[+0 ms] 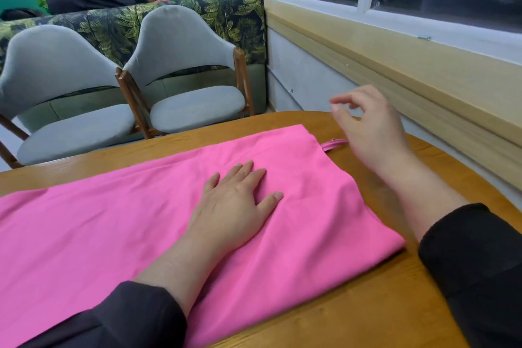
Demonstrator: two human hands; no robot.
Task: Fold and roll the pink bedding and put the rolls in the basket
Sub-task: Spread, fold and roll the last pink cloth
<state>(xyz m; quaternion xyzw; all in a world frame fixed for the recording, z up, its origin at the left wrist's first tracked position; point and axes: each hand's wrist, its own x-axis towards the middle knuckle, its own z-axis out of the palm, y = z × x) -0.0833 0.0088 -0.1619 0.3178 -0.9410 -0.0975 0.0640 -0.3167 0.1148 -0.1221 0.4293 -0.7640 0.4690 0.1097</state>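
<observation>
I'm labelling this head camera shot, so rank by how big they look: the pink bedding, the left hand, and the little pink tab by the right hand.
1. pink bedding, by far the largest
2. left hand
3. pink tab, smallest

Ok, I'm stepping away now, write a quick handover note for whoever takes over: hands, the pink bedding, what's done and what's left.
Left hand: flat, fingers straight, pressing on the pink fabric bedding.
Right hand: raised above the table beside the bedding's far right corner, fingers loosely curled, holding nothing.
Bedding: spread flat on the oval wooden table, a thin pink tie poking out at that corner.
Done: laid out and smoothed; whether it is already folded I cannot tell.
Left: roll it and put it in the basket, which is not in view.
</observation>
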